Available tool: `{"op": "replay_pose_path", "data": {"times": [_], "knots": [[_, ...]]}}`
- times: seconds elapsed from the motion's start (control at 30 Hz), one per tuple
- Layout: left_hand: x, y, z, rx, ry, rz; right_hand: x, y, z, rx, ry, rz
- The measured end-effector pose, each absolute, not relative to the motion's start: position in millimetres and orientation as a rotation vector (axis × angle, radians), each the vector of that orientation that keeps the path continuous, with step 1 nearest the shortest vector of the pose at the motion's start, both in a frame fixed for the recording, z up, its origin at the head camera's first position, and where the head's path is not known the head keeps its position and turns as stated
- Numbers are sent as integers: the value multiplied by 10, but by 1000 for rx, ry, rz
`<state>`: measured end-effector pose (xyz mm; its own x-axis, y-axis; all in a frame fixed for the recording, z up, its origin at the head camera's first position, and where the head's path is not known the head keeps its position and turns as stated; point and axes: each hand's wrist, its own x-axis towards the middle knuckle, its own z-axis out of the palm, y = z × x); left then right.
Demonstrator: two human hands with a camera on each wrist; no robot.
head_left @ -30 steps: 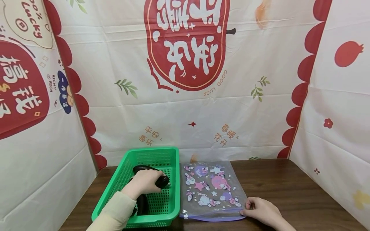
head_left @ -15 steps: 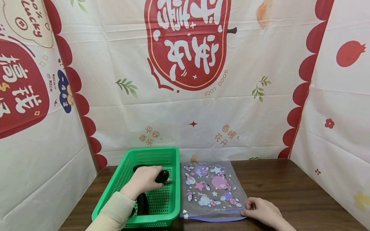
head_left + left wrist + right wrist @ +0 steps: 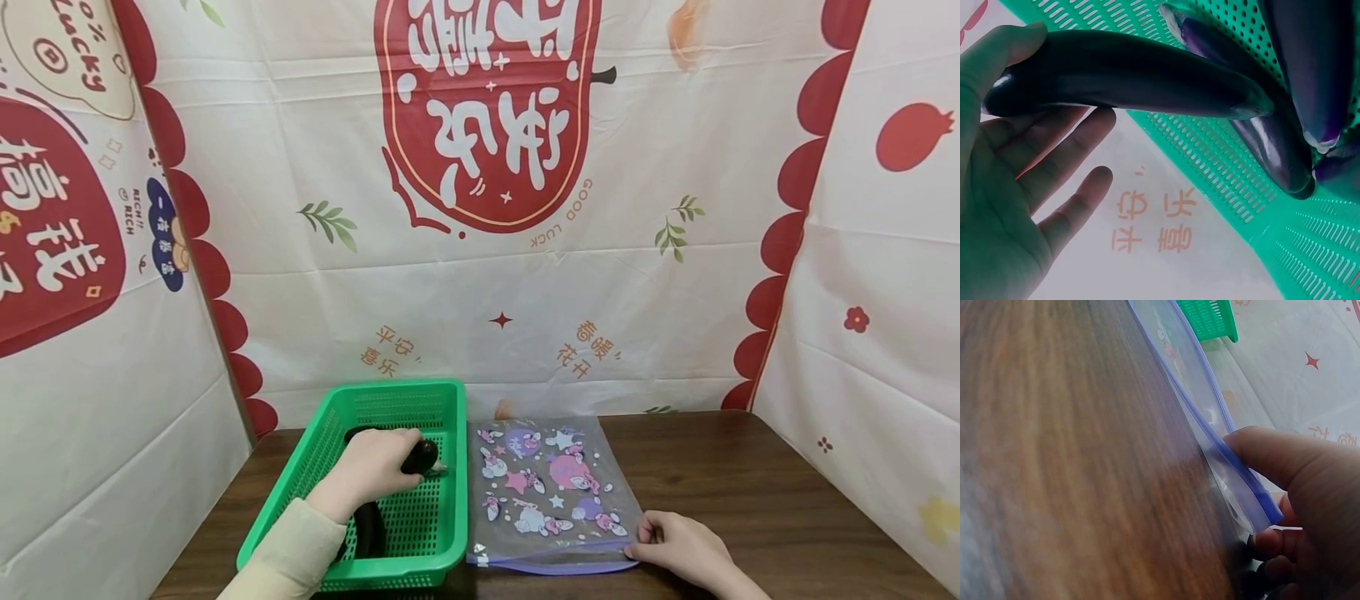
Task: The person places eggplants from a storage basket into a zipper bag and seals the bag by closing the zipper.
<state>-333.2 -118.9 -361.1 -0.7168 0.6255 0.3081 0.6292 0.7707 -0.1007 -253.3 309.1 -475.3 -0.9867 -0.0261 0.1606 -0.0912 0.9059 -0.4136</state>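
Observation:
My left hand [image 3: 372, 468] holds a dark purple eggplant [image 3: 1129, 72] by one end, over the green basket [image 3: 457, 500]. In the left wrist view the thumb lies on top of it and the fingers support it from below. Several more eggplants lie in the basket, among them one beneath the held one [image 3: 1272, 140] and another at the upper right [image 3: 1313, 56]. A clear zip bag [image 3: 540, 525] with cartoon prints and a purple zip edge lies flat right of the basket. My right hand [image 3: 686, 550] pinches the bag's near right corner at the zip strip.
Basket and bag are side by side on a dark brown wooden table [image 3: 705, 467]. White printed cloth [image 3: 465, 292] hangs behind the table and along both sides. The basket's rim stands higher than the flat bag.
My left hand has shifted slightly up and away from me with the eggplant, mostly in the first half second. The right hand and bag stay put.

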Motion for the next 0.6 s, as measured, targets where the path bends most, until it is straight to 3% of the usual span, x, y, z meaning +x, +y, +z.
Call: {"op": "replay_pose_path", "data": {"times": [0.6], "knots": [[-3243, -1219, -3470, -959, -2545, 30, -2524, 3096, -4746, 96, -2927, 656]]}}
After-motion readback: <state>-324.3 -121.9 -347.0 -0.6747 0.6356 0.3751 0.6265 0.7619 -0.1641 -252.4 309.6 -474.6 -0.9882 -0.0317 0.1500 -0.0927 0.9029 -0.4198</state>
